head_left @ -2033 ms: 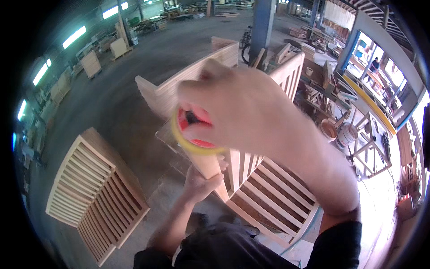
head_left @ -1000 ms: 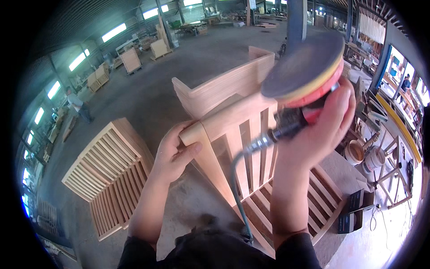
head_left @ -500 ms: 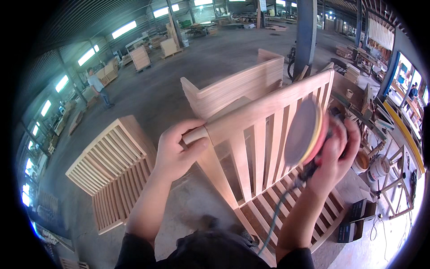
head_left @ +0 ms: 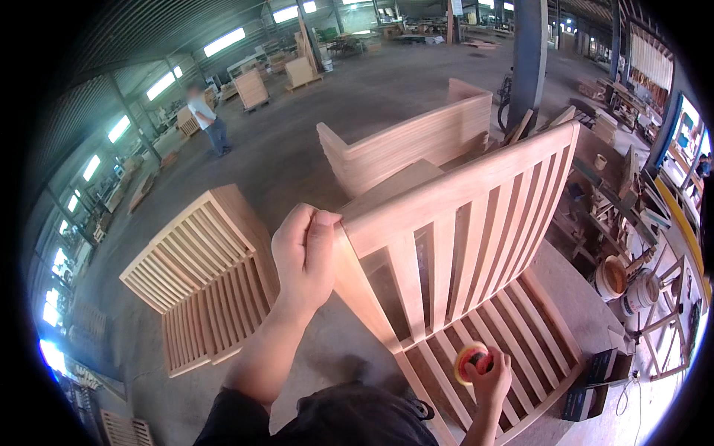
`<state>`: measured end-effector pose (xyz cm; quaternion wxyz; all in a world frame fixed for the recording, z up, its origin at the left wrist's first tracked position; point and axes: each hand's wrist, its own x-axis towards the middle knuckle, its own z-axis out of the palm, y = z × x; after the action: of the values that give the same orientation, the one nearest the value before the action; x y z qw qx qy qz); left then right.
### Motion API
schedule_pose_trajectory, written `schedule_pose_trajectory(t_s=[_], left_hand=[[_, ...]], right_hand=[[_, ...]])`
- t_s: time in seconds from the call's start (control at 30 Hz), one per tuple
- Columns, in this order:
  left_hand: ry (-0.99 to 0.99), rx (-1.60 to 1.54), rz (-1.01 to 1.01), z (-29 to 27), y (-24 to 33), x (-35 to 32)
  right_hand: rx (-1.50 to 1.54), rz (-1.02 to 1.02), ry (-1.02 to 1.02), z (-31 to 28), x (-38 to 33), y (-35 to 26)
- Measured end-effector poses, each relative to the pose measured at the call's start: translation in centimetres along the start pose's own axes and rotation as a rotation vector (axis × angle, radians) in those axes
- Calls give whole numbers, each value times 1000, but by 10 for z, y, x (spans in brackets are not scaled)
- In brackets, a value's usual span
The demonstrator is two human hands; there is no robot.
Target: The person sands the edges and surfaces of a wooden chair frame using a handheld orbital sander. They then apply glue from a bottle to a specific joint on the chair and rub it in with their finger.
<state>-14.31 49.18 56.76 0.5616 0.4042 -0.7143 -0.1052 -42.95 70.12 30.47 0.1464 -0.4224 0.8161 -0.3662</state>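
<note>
A pale wooden slatted bench stands in front of me, with a tall backrest and a slatted seat. At the top left corner of the backrest, my left hand is closed, thumb resting on the end of the top rail. My right hand is wrapped round a disc sander, red and dark with a yellow rim. It is over the seat slats, low and close to my body; whether it touches them I cannot tell.
Another slatted bench stands on the left. Stacked curved wooden parts lie behind the backrest, near a grey post. Buckets, a wooden frame and dark boxes are on the right. A person is far left.
My right hand has brought the sander down from beside the backrest to above the seat. My left hand has shifted its hold at the corner, and the view has turned slightly.
</note>
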Motion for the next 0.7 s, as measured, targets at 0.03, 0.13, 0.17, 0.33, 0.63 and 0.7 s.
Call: schedule_pose_trajectory(t_s=[0.03,0.13,0.17,0.33,0.63,0.7], left_hand=[[12,0,-5,0,-2,-1],[-2,-12,-67,1,4,-1],[-20,-17,-90,1,4,0],[-87,1,-168,-5,6,0],[-80,81,-145,-12,4,-1],[-68,92,-123,-11,6,-1]], right_hand=[[-49,23,-23,7,-8,18],[-149,67,-74,20,-30,67],[-162,87,-74,25,-35,80],[-217,170,-87,35,-50,113],[-252,189,-37,45,-44,120],[-253,207,-23,44,-45,116]])
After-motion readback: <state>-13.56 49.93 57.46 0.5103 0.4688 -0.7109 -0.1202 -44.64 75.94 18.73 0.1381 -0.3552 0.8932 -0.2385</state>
